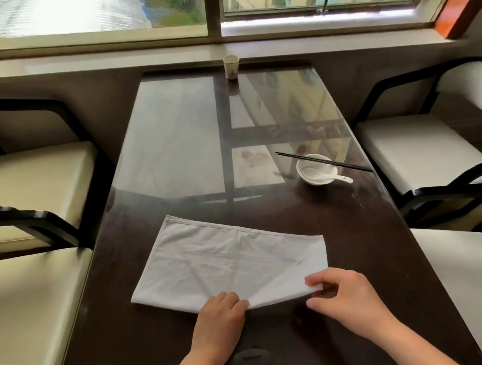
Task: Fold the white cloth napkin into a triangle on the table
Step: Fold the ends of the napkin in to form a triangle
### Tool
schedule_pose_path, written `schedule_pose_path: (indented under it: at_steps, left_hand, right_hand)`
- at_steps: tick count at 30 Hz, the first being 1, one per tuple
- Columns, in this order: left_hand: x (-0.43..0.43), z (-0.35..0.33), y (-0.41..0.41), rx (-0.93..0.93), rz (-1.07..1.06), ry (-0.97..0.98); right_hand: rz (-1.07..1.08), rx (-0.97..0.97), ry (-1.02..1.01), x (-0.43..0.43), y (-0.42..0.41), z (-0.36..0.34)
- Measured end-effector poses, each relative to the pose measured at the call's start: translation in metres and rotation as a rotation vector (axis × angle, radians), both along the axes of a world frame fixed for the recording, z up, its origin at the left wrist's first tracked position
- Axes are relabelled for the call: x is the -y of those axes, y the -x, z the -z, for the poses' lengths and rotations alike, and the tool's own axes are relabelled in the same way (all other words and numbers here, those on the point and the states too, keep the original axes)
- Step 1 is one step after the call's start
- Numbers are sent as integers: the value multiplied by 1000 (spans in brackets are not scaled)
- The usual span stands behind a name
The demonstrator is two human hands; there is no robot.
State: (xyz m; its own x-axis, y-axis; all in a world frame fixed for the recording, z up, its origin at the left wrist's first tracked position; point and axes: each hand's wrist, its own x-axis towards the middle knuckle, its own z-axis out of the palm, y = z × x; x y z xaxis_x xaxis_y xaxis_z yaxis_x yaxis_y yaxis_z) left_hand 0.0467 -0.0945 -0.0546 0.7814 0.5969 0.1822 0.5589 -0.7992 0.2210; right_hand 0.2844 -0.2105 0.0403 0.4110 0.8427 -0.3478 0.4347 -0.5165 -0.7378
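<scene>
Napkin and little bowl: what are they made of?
The napkin looks like woven cloth, probably cotton: matte white, with soft creases and a stitched hem. The bowl looks like glazed ceramic, smooth and shiny white, though hard plastic could look the same.

A white bowl (320,181) holds a spoon (340,177), black chopsticks (324,161) across its rim. A paper cup (231,67) stands by the window (95,13).
</scene>
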Motion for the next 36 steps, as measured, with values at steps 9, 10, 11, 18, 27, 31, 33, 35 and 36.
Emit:
schedule_pose_path:
  at_steps: [9,10,11,18,27,31,33,35,36]
  left_hand:
    - [24,8,12,157,-221,142]
    - [27,9,14,173,-262,165]
    - [29,9,15,181,-303,190]
    - [34,4,16,231,-482,333]
    - [31,-3,11,224,-542,364]
    - [30,4,13,218,-494,274]
    - [29,9,15,204,-478,233]
    - [28,13,15,197,-474,216]
    - [28,14,15,196,-475,212]
  right_hand:
    - [-139,327,-135,-52,3,-10]
    - [-167,379,-139,-60,4,-11]
    - [-198,404,-146,-70,4,-12]
    - [-305,306,-130,-135,6,-2]
    - [-313,253,-34,-186,14,39]
    - [-317,264,5,-194,15,53]
    - [-315,268,17,-198,17,58]
    - [-314,276,30,-201,18,62]
    - [-317,281,38,-203,19,64]
